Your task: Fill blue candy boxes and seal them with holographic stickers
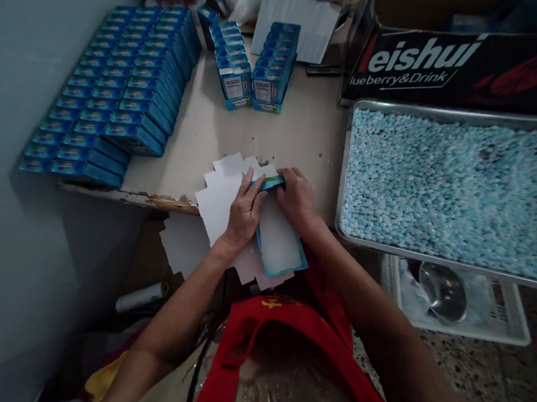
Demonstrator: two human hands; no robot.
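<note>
Two hands on one blue carton, white interior up, straddling worktop front edge, over white card blanks. Left hand: fingers partly spread on far-end flap; can't tell if thumb pinches. Right hand: fingers curled round far right corner, gripping carton. Looks like end-folding: square corner first, crease flap evenly, press lightly so walls don't buckle. Keep blanks from slipping off edge.

My left hand and right hand partly hide the carton | tray cut off right | packs' small print illegible
</note>
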